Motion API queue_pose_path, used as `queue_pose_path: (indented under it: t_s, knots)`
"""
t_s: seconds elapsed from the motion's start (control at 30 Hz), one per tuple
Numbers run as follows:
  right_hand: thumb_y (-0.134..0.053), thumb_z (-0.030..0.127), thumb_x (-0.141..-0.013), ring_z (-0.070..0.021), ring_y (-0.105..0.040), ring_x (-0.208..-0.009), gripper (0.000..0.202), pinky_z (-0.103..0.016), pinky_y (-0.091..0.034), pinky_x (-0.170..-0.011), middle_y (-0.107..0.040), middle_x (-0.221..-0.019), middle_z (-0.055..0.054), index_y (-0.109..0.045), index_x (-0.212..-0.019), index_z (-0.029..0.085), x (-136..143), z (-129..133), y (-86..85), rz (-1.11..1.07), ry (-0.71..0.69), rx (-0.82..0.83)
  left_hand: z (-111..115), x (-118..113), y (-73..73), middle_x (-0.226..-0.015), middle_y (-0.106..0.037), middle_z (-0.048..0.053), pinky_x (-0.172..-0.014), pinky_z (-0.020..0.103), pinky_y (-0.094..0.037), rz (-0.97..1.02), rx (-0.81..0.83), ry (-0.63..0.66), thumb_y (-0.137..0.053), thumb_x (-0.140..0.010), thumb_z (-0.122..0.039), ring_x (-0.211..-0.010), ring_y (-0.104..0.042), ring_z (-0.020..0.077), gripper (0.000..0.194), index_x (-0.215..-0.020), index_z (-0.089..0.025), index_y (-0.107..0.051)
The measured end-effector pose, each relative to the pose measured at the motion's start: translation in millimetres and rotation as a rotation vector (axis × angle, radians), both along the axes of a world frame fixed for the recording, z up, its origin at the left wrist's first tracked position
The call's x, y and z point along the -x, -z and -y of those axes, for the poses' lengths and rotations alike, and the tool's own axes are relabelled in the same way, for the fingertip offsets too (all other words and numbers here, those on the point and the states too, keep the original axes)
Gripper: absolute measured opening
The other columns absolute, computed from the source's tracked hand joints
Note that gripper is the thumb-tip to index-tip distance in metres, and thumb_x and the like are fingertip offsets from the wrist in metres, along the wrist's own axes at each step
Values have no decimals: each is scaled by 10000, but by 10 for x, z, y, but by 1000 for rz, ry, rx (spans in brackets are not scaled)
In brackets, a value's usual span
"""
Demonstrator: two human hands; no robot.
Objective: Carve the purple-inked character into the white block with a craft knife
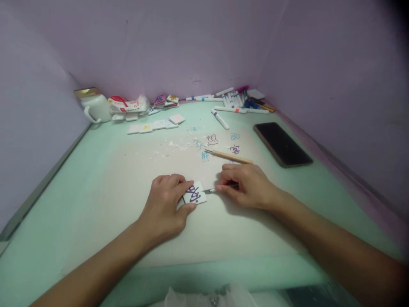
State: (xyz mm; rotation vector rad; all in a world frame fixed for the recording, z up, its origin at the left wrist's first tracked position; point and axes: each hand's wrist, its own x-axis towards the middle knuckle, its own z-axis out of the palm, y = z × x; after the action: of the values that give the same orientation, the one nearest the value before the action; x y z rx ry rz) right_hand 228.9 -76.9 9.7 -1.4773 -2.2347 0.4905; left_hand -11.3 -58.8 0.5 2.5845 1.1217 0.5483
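Note:
A small white square block (197,194) with a purple character drawn on it lies on the table, pinned between the thumb and fingers of my left hand (169,200). My right hand (244,183) is closed around a thin craft knife (210,191), and its blade tip meets the block's right side. Part of the knife's handle is hidden by my fingers. Just beyond my right hand lies a carving tool (228,156) with a wooden handle and a metal tip. White shavings (175,146) are scattered past the block.
Several white blocks (159,124) sit farther back, near a white mug (97,107) and a red-and-white packet (128,105). Markers (234,100) are piled at the back right, with one purple marker (220,119) nearer. A phone (283,144) lies to the right. Coloured characters (212,140) mark the tabletop.

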Motion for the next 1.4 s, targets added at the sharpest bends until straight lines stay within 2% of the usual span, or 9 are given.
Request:
queue_pose_path:
  t_s: [0.33,0.77,1.4]
  knots:
    - [-595,296,-826,-154,-560,-655,170,-270,-279,-556,-640,-705,0,-636,-696,195,110,42,42,59,141,-18,10,-33,2,-993,-618,87,-900,493,-408,12,-7,-52,-626,-770,-288,-936,-555,268,351,-1093,-152,-658]
    - [-585,292,-832,-146,-554,-652,180,-266,-288,-563,-640,-726,-3,-645,-694,193,59,23,25,53,50,-16,16,-29,1,-987,-620,82,-894,493,-395,-7,-46,-40,-609,-781,-286,-917,-562,259,346,-1095,-149,-656]
    - [-586,274,-826,-137,-532,-623,178,-263,-292,-568,-623,-703,-5,-635,-681,183,53,38,-3,45,38,-3,23,-28,-2,-984,-624,90,-900,475,-380,-5,-62,-28,-609,-783,-266,-918,-577,250,337,-1088,-130,-656]
